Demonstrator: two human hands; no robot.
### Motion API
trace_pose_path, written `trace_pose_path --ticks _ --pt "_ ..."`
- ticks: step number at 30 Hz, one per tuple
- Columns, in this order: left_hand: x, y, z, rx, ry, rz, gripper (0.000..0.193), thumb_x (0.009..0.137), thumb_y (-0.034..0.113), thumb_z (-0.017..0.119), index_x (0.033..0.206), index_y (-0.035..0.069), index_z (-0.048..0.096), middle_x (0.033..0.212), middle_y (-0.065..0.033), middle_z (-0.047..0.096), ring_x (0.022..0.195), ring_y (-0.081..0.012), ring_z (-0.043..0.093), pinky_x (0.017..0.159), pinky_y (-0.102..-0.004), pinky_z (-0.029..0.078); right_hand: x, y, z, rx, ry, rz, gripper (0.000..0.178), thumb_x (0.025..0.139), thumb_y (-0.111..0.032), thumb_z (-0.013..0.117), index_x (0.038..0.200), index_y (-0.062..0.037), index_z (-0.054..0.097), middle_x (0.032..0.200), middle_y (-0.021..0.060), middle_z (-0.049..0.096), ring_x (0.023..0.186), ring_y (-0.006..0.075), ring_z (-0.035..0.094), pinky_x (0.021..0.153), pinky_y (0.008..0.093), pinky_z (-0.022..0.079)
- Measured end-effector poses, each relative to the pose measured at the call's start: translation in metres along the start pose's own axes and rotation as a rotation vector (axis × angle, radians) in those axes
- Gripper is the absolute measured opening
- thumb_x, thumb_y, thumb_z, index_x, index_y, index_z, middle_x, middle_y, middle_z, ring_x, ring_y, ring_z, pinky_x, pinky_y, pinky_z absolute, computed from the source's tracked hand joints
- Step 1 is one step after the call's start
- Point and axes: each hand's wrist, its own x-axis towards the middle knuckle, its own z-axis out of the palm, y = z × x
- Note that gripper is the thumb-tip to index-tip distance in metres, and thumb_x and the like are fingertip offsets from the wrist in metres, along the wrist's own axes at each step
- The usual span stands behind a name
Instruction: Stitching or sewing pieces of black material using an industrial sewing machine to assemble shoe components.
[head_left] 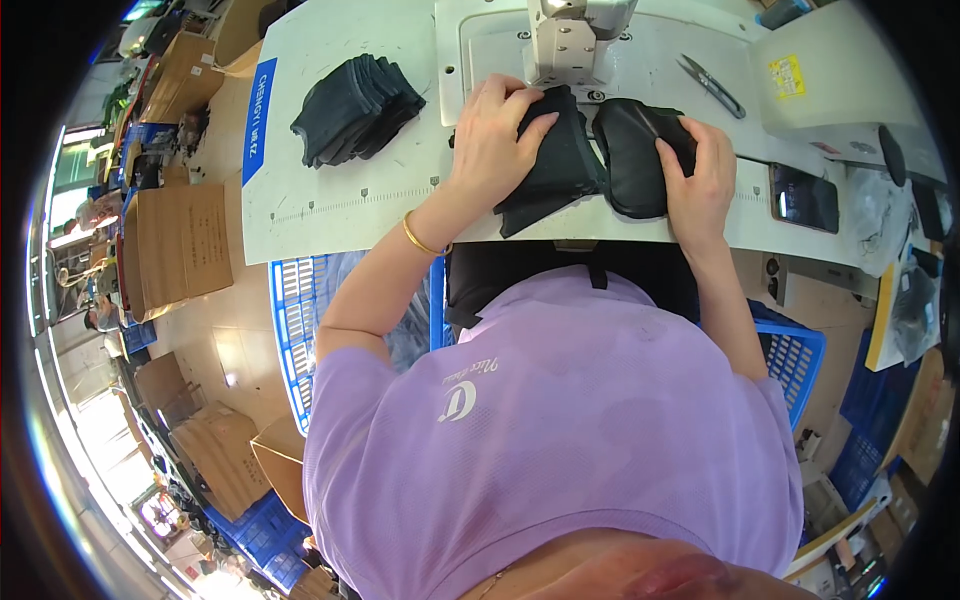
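Note:
On the white sewing table (300,215), just in front of the sewing machine head (570,50), my left hand (500,140) lies over a stack of dark fabric pieces (560,170), its thumb and fingers closed on the left and upper side. Right beside that stack is a rounded black piece (632,165) with a smooth surface. My right hand (700,175) grips its right edge, thumb on top and fingers curled around. Whether it is one layer or several I cannot tell. A separate fanned stack of dark cut pieces (358,112) rests at the left of the table.
Thread snips (712,86) lie right of the machine, and a phone (804,198) sits near the table's right front edge. Blue plastic baskets (292,325) stand below the table on both sides. Cardboard boxes (180,245) are on the floor at left.

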Motion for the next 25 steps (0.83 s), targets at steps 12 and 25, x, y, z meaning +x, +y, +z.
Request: trace_pose_path --ticks 12,25 --pt "0.002 0.005 -0.001 0.024 -0.008 0.045 0.021 0.079 0.012 0.075 0.097 0.004 0.067 0.101 -0.0082 0.062 0.097 -0.0296 0.059 0.083 -0.0375 0.047 0.001 0.008 -0.003 0.122 0.010 0.007 0.010 0.088 -0.004 0.068 0.097 0.0011 0.064 0.091 0.0145 0.066 0.082 0.0314 0.064 0.073 0.0376 0.051" --pt "-0.012 -0.004 0.008 -0.020 0.068 0.183 0.027 0.076 0.006 0.077 0.102 0.007 0.071 0.119 -0.0075 0.066 0.104 -0.0282 0.064 0.086 -0.0347 0.052 0.010 0.013 -0.023 0.331 0.038 0.332 0.021 0.094 -0.017 0.068 0.109 -0.0025 0.071 0.086 0.0058 0.072 0.073 0.0092 0.062 0.071 0.0230 0.050"
